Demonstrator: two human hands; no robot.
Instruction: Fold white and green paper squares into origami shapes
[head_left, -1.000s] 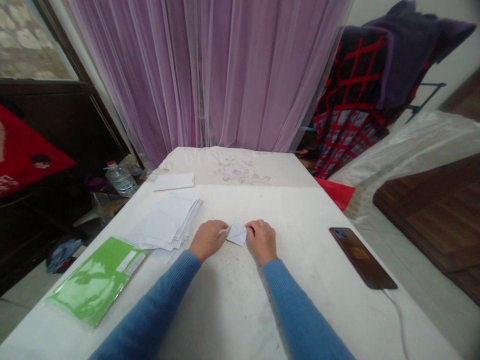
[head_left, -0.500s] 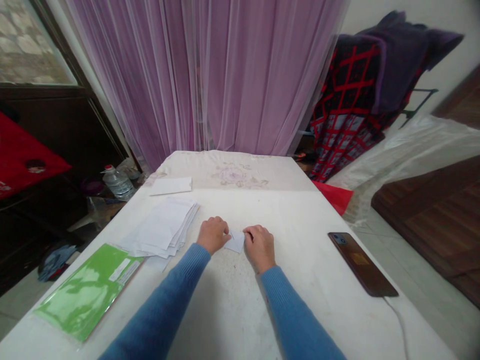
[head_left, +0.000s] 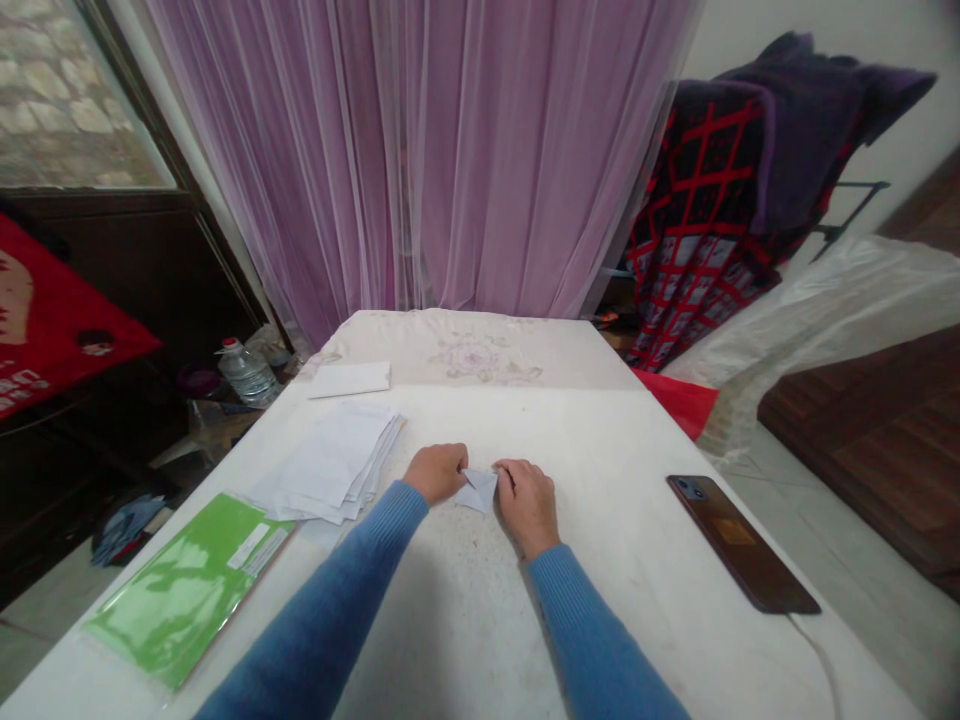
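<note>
A small folded piece of white paper (head_left: 478,489) lies on the white table (head_left: 465,620) between my two hands. My left hand (head_left: 437,471) is curled, its fingertips pinching the paper's left edge. My right hand (head_left: 527,502) is also curled and presses on the paper's right edge with closed fingers. Both arms wear blue sleeves.
A stack of white paper sheets (head_left: 337,463) lies left of my hands, with one folded sheet (head_left: 350,379) farther back. A green plastic packet (head_left: 184,582) sits at the near left. A dark phone (head_left: 741,541) with a cable lies at the right. Purple curtains (head_left: 420,150) hang behind.
My hands have drawn closer together over the small paper, which shows less than before. The view has shifted a little.
</note>
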